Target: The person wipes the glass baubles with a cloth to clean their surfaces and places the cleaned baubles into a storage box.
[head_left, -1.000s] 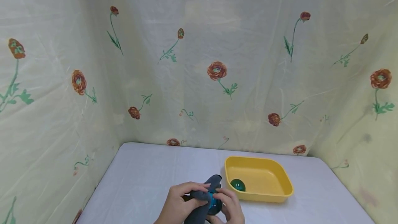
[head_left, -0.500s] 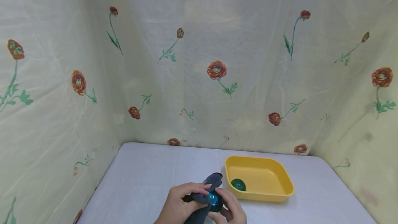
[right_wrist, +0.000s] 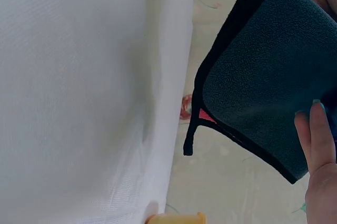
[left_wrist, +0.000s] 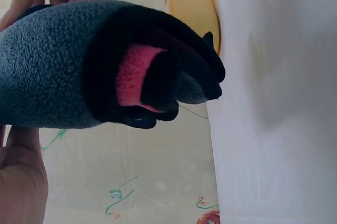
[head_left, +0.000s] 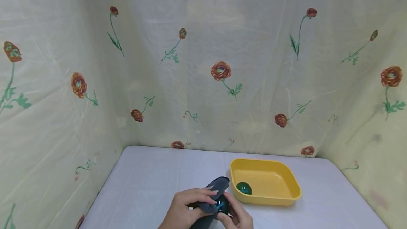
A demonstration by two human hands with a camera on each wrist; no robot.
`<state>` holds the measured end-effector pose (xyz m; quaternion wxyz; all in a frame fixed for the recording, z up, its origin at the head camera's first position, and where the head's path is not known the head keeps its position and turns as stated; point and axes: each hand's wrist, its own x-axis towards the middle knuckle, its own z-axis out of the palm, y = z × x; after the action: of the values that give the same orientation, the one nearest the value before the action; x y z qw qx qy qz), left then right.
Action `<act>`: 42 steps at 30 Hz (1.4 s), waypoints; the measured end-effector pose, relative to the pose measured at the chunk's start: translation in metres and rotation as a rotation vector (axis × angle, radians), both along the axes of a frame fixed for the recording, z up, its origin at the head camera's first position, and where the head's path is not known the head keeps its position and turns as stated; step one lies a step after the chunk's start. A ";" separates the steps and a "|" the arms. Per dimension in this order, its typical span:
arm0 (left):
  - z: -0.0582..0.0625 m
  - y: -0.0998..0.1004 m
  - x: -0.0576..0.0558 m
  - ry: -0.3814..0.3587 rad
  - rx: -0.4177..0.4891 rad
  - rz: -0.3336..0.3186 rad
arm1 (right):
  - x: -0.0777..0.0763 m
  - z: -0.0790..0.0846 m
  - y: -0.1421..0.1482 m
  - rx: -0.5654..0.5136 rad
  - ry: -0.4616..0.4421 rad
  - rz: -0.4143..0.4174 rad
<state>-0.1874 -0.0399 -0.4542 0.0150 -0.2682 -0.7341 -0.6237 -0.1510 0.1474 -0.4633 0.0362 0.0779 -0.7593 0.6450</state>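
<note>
Pinched in my left hand [head_left: 187, 206] is a dark grey cloth [head_left: 220, 186] with black edging. It is folded around the left side of a glossy dark teal ball [head_left: 222, 205]. My right hand [head_left: 238, 215] holds this ball from the right, thumb below and fingers over its far side. The cloth [left_wrist: 58, 61] fills much of the left wrist view, a pink inner layer showing between its folds, and hides the ball there. In the right wrist view, two fingertips of the right hand lie against the hanging cloth [right_wrist: 263, 66].
Just beyond my right hand stands a yellow tray [head_left: 270, 200] on the white-covered table [head_left: 159, 172]. A glossy green ball [head_left: 244, 188] lies in the tray's near left corner. Floral-printed curtains [head_left: 197, 91] enclose the back and both sides.
The fingers of my right hand have shifted on the ball, and its bright blue side has turned out of sight. The left hand keeps its grip on the cloth, nearly in place.
</note>
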 end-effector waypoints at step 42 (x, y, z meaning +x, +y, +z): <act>-0.001 -0.004 -0.003 -0.059 0.061 0.012 | -0.001 0.006 -0.008 -0.063 -0.032 -0.017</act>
<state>-0.1904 -0.0434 -0.4554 0.0051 -0.2446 -0.7165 -0.6533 -0.1521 0.1399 -0.4573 0.0322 0.0600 -0.7398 0.6694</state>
